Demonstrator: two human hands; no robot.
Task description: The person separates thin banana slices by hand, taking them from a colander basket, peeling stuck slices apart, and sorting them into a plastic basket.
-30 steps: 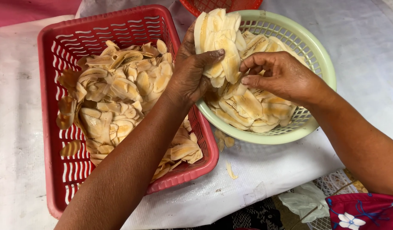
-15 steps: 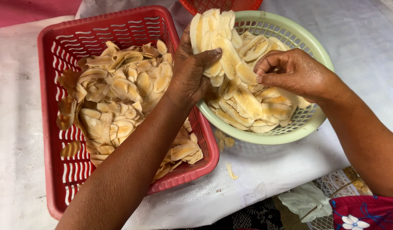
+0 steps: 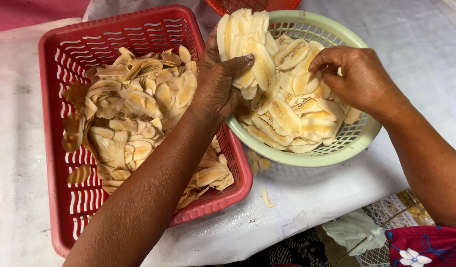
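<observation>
The left hand (image 3: 219, 81) holds a fanned stack of pale banana slices (image 3: 245, 42) upright over the near-left rim of the round green basket (image 3: 327, 157), fingers clamped on the stack with the thumb pressed across its front. The right hand (image 3: 359, 79) reaches into the same basket just to the right of that stack, fingertips pinched together on a single slice among the loose slices (image 3: 287, 116) lying there.

As for progress, I judge the work to be somewhere in the middle. The green basket under both hands is well filled with fresh, pale slices, so plenty remains to be picked up. The red rectangular basket (image 3: 55, 123), left of the left hand and under its forearm, already carries a spread layer of browner, curled banana slices (image 3: 134, 109), though bare slots show along its far-left wall and near end.

Room is tight between the hands: the two baskets touch, or nearly so, right below the left wrist, and another red basket's rim (image 3: 252, 6) sits just beyond the held stack. A few stray slices (image 3: 260, 165) lie on the white-covered surface (image 3: 421, 39) below the hands. To the right of the right hand the surface lies open; its front edge runs close beneath the forearms.
</observation>
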